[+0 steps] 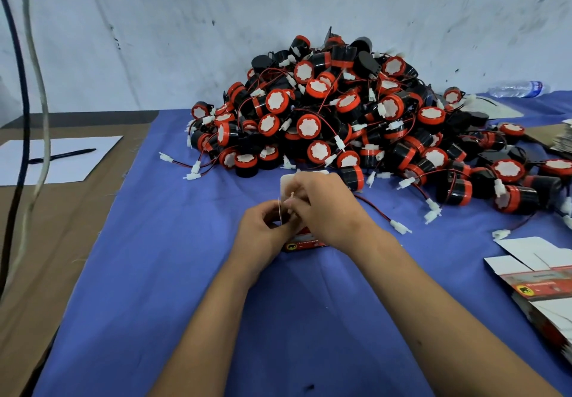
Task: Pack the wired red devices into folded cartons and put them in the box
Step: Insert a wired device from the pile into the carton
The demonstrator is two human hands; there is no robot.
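Note:
A small red and black carton [305, 242] stands on the blue cloth [173, 273] at the middle, its white flap up behind my hands. My left hand [263, 229] grips its left side, fingers curled round a thin flap edge. My right hand [328, 211] lies over the carton's top and pinches a flap there. The inside of the carton is hidden by my fingers. A big heap of red and black wired devices [340, 118] with white plugs lies just behind. One red-black wire with a white plug [399, 227] runs out to the right of my right hand.
Flat unfolded cartons [541, 282] lie at the right edge. On the left, a pen [65, 155] rests on white paper [74, 164] on brown cardboard. Cables [34, 87] hang at the far left. A water bottle [520, 88] lies at the back right.

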